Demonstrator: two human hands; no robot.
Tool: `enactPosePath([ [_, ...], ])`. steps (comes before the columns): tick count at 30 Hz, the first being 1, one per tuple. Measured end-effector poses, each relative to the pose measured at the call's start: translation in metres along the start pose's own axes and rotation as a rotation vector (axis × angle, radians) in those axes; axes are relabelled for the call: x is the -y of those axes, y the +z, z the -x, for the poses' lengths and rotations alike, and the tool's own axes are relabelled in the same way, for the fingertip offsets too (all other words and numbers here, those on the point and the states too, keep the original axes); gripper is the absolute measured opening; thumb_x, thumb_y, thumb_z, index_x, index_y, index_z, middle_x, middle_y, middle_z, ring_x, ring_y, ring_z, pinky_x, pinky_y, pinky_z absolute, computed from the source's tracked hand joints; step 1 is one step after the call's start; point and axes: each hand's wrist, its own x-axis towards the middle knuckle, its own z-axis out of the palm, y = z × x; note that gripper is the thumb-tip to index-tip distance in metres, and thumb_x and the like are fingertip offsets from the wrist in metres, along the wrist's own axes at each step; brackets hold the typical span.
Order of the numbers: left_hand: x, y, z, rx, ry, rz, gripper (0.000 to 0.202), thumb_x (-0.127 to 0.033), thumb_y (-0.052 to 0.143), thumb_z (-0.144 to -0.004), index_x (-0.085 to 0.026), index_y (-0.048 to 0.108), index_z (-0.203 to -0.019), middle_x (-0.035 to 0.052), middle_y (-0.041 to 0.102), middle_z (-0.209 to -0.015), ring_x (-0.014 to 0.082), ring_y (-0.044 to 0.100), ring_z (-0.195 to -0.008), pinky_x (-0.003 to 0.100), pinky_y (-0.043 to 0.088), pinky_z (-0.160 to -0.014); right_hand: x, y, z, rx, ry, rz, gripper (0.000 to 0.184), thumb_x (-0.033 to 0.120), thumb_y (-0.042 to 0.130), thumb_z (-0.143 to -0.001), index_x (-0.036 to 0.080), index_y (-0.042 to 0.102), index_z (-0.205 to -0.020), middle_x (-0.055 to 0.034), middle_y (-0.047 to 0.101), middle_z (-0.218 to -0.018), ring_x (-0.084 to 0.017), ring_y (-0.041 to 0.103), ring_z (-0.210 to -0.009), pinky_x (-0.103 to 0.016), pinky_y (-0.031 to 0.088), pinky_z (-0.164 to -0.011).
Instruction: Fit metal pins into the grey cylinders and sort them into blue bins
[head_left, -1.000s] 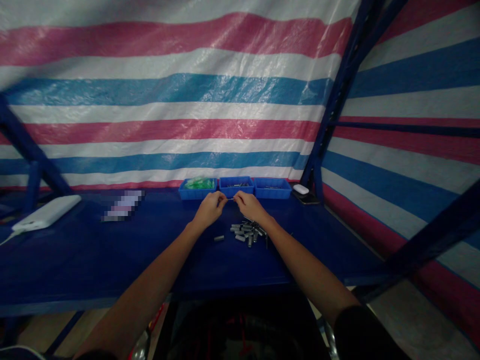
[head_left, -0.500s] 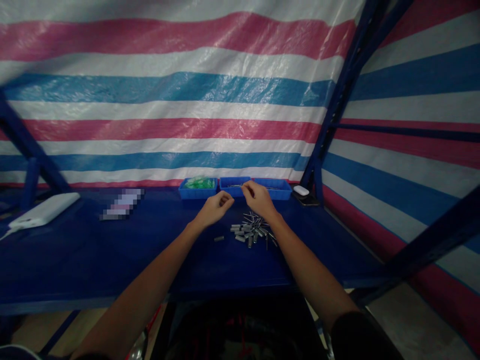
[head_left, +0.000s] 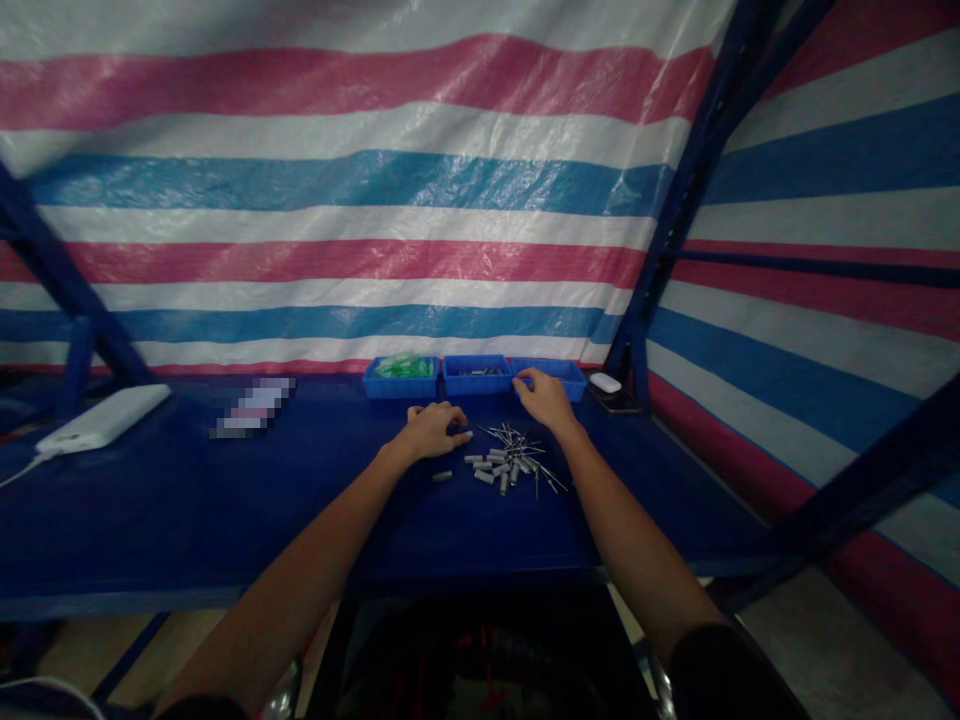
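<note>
Short, grey, metallic-looking cylinders [head_left: 501, 469] lie on their sides in a loose cluster on the blue table [head_left: 465, 545], pointing various ways, some touching. Thin, silvery, metallic-looking rods [head_left: 513, 439] fan out from the cluster's far and right sides, crossing one another; a few rest apart at its right edge. A lone grey cylinder [head_left: 442, 476] lies on its side to the left of the cluster, clear of it. A small pale piece [head_left: 469, 435] shows at the left hand's [head_left: 436, 430] thumb tip, too small to identify. Beyond the rods sits a shallow, blue, rectangular bin [head_left: 576, 391], upright, its left part hidden by the right hand [head_left: 541, 396].
</note>
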Motion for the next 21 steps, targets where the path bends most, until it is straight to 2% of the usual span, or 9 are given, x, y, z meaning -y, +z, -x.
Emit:
enactPosePath([
  [4,0.001,-0.002,0.0,0.063,-0.04,-0.028,0.019,-0.037,0.053,-0.077,-0.021,0.062,-0.081,0.0048,0.061,-0.086,0.0223,0.056,-0.085,0.036,0.037,-0.077,0.03,0.018,0.012,0.178,-0.245,-0.035,0.026,0.036,0.048,-0.083,0.02,0.062,-0.097,-0.0045,0.067,-0.08,-0.016,0.059,-0.073,-0.024,0.038,-0.063],
  [7,0.004,0.002,-0.003,0.012,-0.032,0.027,0.015,-0.031,0.052,-0.078,-0.02,0.06,-0.083,0.0042,0.061,-0.084,0.0199,0.056,-0.08,0.033,0.039,-0.072,0.04,0.026,0.019,0.216,-0.336,-0.037,0.024,0.034,0.043,-0.086,0.02,0.062,-0.091,-0.004,0.067,-0.081,-0.016,0.059,-0.075,-0.023,0.035,-0.062],
  [11,0.008,0.005,-0.008,-0.158,0.05,0.132,0.014,-0.029,0.05,-0.08,-0.018,0.058,-0.084,0.0044,0.059,-0.082,0.0172,0.054,-0.077,0.029,0.041,-0.069,0.043,0.03,0.022,0.236,-0.38,0.014,0.032,0.033,0.034,-0.091,0.019,0.061,-0.081,-0.0062,0.066,-0.08,-0.016,0.059,-0.075,-0.024,0.033,-0.06],
  [14,0.006,0.002,-0.008,-0.24,0.097,0.152,0.014,-0.028,0.049,-0.081,-0.017,0.057,-0.084,0.0047,0.058,-0.08,0.0172,0.053,-0.076,0.03,0.041,-0.07,0.043,0.031,0.021,0.246,-0.399,0.024,0.034,0.033,0.03,-0.092,0.019,0.059,-0.081,-0.0067,0.065,-0.078,-0.016,0.058,-0.073,-0.024,0.031,-0.059],
  [21,-0.004,-0.004,-0.006,-0.292,0.128,0.212,0.012,-0.024,0.047,-0.082,-0.016,0.056,-0.084,0.0052,0.058,-0.079,0.0172,0.053,-0.075,0.032,0.042,-0.073,0.045,0.03,0.02,0.233,-0.427,-0.028,0.031,0.031,0.03,-0.093,0.017,0.055,-0.081,-0.0048,0.062,-0.074,-0.014,0.055,-0.068,-0.024,0.031,-0.06],
])
